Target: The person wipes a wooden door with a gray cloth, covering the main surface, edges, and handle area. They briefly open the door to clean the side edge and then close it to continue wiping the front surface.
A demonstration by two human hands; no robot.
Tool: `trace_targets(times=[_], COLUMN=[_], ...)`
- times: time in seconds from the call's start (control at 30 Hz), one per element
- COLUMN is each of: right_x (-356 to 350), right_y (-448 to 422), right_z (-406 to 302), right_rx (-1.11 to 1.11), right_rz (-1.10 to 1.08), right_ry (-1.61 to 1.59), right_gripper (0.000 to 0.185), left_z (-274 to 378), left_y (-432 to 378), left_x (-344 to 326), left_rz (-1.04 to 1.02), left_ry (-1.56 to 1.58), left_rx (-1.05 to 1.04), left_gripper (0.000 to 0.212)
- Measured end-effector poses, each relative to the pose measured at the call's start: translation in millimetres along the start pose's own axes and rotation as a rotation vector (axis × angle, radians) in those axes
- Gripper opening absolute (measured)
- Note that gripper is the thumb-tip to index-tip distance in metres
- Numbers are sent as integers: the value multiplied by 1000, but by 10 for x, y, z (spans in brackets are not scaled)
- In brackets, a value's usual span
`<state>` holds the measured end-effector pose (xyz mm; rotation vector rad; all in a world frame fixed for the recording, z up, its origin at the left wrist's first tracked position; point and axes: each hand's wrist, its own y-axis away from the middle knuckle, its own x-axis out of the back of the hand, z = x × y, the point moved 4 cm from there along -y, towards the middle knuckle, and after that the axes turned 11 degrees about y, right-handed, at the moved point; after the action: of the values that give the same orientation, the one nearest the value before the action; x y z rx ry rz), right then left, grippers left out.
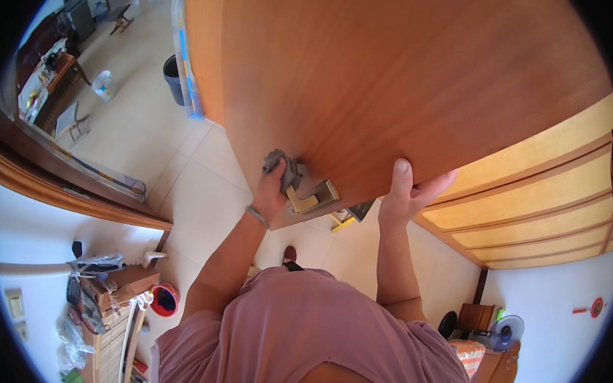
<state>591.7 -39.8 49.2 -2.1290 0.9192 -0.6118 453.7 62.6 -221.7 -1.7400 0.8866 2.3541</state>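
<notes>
A large wooden door (373, 75) stands before me, its free edge turned towards my body. My left hand (273, 188) grips a crumpled grey cloth (283, 167) against the door face, just beyond the brass-coloured lever handle (303, 201). A green bracelet (258, 216) circles that wrist. My right hand (409, 194) holds the door's edge, thumb flat on the near face; its fingers reach round behind, partly hidden by the door.
A doorway opens at the left onto a room with a white bucket (104, 86) and a black bin (174, 80). Lower left are a red bucket (165, 300) and a cluttered cabinet (110, 344). A wardrobe (532, 202) is at right; an electric fan (505, 332) stands lower right.
</notes>
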Motion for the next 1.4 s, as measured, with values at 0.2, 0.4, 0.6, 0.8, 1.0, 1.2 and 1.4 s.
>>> trace_targets(times=[0.2, 0.4, 0.6, 0.8, 1.0, 1.2, 1.4], right_x=[15, 18, 0, 2, -19, 14, -54], right_y=[-42, -33, -27, -2, 25, 78, 137], right_z=[83, 97, 40, 43, -72, -127, -190], right_rx=[9, 26, 20, 7, 26, 9, -22], right_rz=[30, 34, -20, -70, -136, -60, 78], right_ry=[3, -37, -108, -146, -303, -249, -123], right_gripper=[69, 77, 83, 89, 87, 73, 63], left_z=[74, -81, -158, 289, -146, -218, 224], left_y=[-183, -80, 500, 1144, 1339, 1361, 1461], left_x=[-59, 98, 82, -562, -1164, -1709, -2406], left_rz=[7, 29, -45, 23, -521, -902, -905], left_ry=[-120, -338, -545, -693, -1195, -844, -1233], left_rx=[-184, -311, -331, -609, -621, -560, -1281], left_gripper=[22, 32, 36, 30, 39, 68, 76])
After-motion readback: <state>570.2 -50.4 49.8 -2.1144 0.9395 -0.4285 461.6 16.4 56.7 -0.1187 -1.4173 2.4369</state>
